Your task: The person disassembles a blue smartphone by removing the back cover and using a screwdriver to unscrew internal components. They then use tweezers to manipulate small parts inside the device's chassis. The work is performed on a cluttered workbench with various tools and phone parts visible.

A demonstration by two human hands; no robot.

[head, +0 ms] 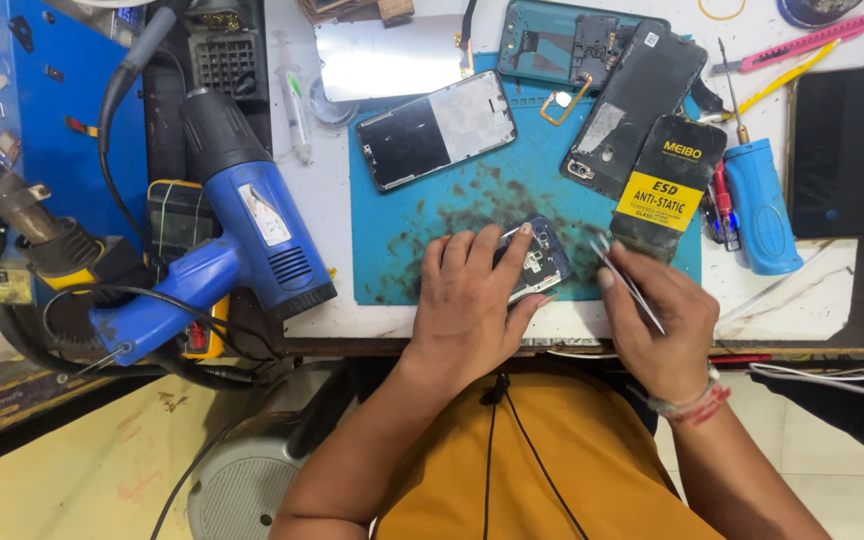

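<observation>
My left hand (472, 300) lies over a small dark phone part (542, 258) at the near edge of the blue work mat (452, 200), fingers wrapped around it. Just to its right, my right hand (657, 320) pinches thin metal tweezers (624, 280), their tips pointing up-left toward the part. Most of the part is hidden under my left fingers.
A blue heat gun (242, 235) rests at the left. On the mat lie a phone frame (437, 128), a teal phone shell (552, 45), a black back cover (632, 105) and a black-and-yellow packet (667, 180). A blue-handled screwdriver (757, 200) and a dark phone (832, 150) sit right.
</observation>
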